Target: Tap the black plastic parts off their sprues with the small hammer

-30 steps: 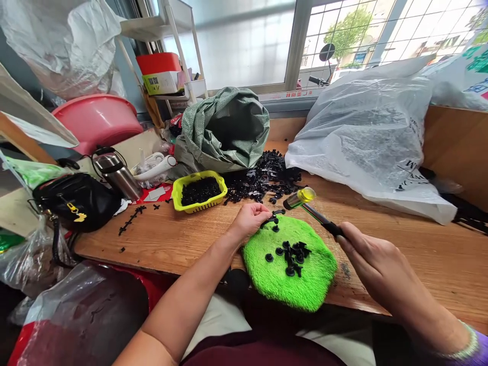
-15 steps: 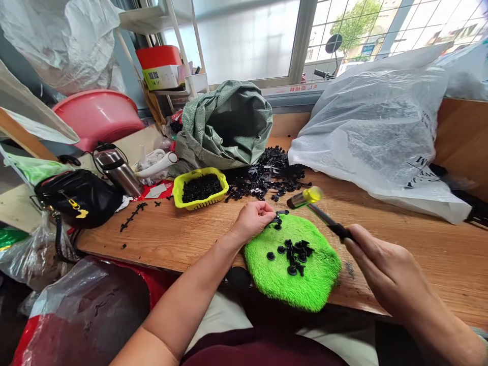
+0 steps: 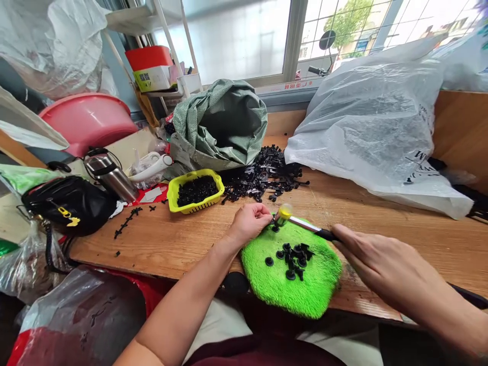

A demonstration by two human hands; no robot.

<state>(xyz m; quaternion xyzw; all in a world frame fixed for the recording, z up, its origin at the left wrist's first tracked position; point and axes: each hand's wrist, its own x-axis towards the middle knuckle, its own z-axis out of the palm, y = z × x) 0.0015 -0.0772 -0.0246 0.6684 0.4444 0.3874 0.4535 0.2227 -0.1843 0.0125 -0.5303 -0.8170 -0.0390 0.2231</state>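
My right hand (image 3: 371,254) is wrapped round the black grip of a small mallet (image 3: 305,223), whose head is yellow and clear. The mallet head is down at the far edge of a bright green fluffy cloth (image 3: 284,297), right beside the fingertips of my left hand (image 3: 247,223). Those fingertips pinch a small black plastic part, now mostly hidden by the mallet head and fingers. One black round-headed piece (image 3: 275,229) shows just below them. Several loose black plastic pieces (image 3: 295,256) with round heads lie in the middle of the cloth.
Behind my left hand stand a yellow basket (image 3: 172,195) full of black parts and a black heap (image 3: 263,175) before an open green woven sack (image 3: 183,122). A white plastic bag (image 3: 373,127) lies back right. Left are a steel flask (image 3: 118,180) and black bag (image 3: 87,203).
The mallet has swung down and left, its head moving from above the table to beside my left fingertips. My left hand keeps its pinch. The view has shifted slightly.
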